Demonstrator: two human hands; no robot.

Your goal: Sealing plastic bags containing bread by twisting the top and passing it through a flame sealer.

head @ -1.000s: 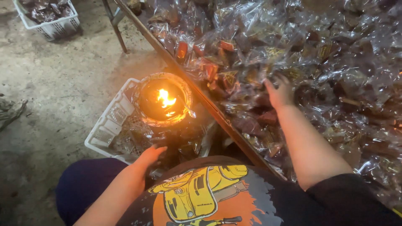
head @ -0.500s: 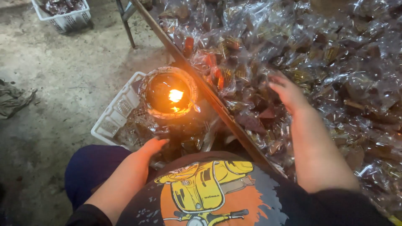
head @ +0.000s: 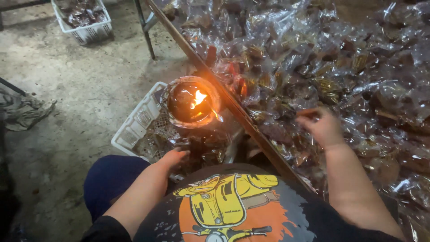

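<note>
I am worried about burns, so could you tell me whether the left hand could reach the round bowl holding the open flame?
Probably yes: the left hand rests just below the round flame bowl, with only dark packets in the white plastic basket between them.
</note>
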